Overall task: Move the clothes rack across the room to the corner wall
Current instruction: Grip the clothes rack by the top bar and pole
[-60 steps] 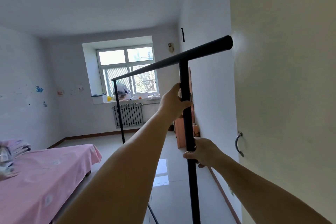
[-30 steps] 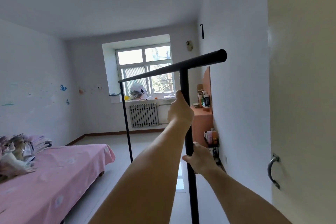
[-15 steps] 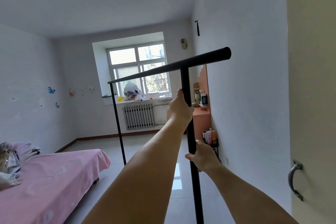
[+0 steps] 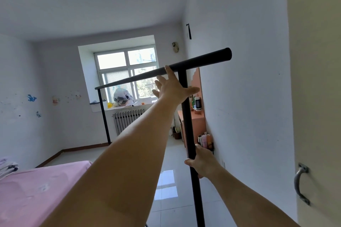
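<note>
The black metal clothes rack [image 4: 186, 114] stands in front of me, bare of clothes. Its top bar runs from upper right toward the window, and its far post stands by the radiator. My right hand [image 4: 202, 163] is wrapped around the near upright post at about mid height. My left hand [image 4: 172, 87] is off the post, fingers spread, just below the top bar beside the joint, one fingertip touching the bar. The rack's feet are out of view.
A bed with a pink sheet [image 4: 36, 186] fills the lower left. An orange desk with bottles [image 4: 197, 121] stands against the right wall. A door with a metal handle [image 4: 300, 182] is at the right edge. A radiator [image 4: 127, 120] sits under the window.
My left hand has let go of the upright post and risen with fingers spread to just under the top bar. My right hand keeps its grip on the post.
</note>
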A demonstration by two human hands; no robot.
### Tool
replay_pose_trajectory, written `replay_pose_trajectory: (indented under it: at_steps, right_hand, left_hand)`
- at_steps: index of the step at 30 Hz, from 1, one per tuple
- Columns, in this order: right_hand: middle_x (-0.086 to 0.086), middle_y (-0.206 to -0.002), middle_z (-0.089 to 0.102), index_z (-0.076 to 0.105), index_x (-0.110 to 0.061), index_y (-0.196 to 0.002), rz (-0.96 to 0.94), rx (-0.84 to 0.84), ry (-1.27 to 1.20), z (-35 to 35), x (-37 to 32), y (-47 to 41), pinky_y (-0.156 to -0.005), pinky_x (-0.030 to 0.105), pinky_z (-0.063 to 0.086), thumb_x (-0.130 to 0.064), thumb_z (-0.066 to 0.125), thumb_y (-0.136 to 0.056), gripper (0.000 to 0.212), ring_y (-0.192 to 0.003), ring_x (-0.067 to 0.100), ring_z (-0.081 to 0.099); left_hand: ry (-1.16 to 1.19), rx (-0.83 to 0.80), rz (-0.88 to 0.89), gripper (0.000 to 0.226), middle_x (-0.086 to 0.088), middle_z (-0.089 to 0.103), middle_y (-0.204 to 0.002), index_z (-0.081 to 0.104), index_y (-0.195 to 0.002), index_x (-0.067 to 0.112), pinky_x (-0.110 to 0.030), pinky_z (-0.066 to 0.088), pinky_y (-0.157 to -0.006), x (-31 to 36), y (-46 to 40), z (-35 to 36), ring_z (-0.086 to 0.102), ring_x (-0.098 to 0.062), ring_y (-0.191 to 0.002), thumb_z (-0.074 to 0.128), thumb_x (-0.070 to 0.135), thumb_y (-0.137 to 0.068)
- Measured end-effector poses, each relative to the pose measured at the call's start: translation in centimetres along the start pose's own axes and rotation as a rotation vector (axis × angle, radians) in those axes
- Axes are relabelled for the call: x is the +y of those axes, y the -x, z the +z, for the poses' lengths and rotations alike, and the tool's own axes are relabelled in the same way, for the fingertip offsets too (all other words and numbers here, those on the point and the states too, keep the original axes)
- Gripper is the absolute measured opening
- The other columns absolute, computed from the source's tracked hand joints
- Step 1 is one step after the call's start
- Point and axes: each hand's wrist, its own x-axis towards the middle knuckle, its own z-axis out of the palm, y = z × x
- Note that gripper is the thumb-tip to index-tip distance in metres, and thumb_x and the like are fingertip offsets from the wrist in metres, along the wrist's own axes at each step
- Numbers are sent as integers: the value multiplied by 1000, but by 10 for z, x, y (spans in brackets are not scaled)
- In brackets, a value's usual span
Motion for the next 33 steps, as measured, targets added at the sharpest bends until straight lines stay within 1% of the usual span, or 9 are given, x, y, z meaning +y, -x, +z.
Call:
replay_pose_trajectory:
  at_steps: [2, 5, 11, 13, 15, 22, 26, 29, 33]
  right_hand:
    - [16, -111, 63, 47, -7, -120, 3, 5, -7, 0, 2, 0, -78, 40, 60, -21, 66, -86, 41, -97, 31, 67]
    - [14, -110, 62, 47, -9, -120, 14, 8, -48, 1, 4, -1, -74, 39, 61, -20, 66, -86, 40, -96, 31, 67]
    - [13, -110, 61, 45, -11, -121, 10, -3, -47, -3, 10, -6, -69, 32, 60, -17, 69, -84, 45, -96, 30, 67]
    - [13, -107, 61, 43, -11, -123, 2, -12, -19, -4, 12, -9, -74, 33, 60, -14, 72, -81, 51, -97, 30, 67]
    - [12, -101, 59, 43, -10, -124, 6, -11, -2, -5, 12, -11, -78, 35, 60, -12, 73, -79, 54, -98, 31, 67]
    - [11, -93, 56, 44, -7, -122, 24, 41, 1, 3, 8, -25, -79, 40, 59, -11, 72, -80, 50, -96, 33, 67]
    - [13, -96, 60, 43, -6, -121, 28, 68, 5, 9, 9, -36, -79, 38, 58, -11, 71, -81, 49, -97, 32, 66]
    - [16, -108, 65, 43, -7, -122, 24, 81, 24, 11, 11, -41, -82, 38, 57, -13, 70, -82, 49, -99, 31, 66]
    - [16, -107, 65, 42, -7, -123, 32, 75, 21, 10, 12, -44, -82, 39, 58, -14, 70, -82, 50, -97, 31, 67]
  left_hand:
    - [78, 10, -45, 128, -20, -13, -155, -22, -143, 22, -60, 10, -113, 5, -2, 7, -4, -40, -143, 74, 54, -64]
    - [132, 65, -77, 127, -21, -16, -154, -21, -143, 18, -60, 8, -113, 13, -9, 15, -7, -38, -143, 75, 49, -66]
    - [199, 122, -71, 112, -18, -11, -156, -15, -145, 14, -52, 9, -116, 15, -24, 23, -4, -31, -145, 71, 18, -73]
    - [235, 119, -37, 109, -17, -10, -157, -13, -145, 12, -47, 12, -117, 14, -27, 25, -4, -29, -145, 69, 13, -74]
    - [252, 104, -27, 108, -15, -10, -157, -12, -145, 11, -44, 15, -117, 14, -31, 27, -5, -28, -145, 68, 12, -74]
    - [277, 100, -19, 108, -13, -11, -157, -11, -146, 15, -45, 22, -115, 1, -47, 34, 2, -31, -145, 68, 11, -73]
    - [295, 110, -8, 107, -12, -10, -157, -9, -146, 16, -46, 23, -115, -6, -58, 39, 2, -31, -145, 68, 11, -73]
    - [291, 107, -3, 107, -13, -10, -157, -9, -146, 16, -45, 24, -114, -6, -63, 43, 2, -31, -145, 69, 12, -73]
    - [267, 104, -8, 107, -14, -9, -157, -10, -146, 16, -46, 25, -114, -5, -66, 44, 4, -33, -144, 69, 13, -73]
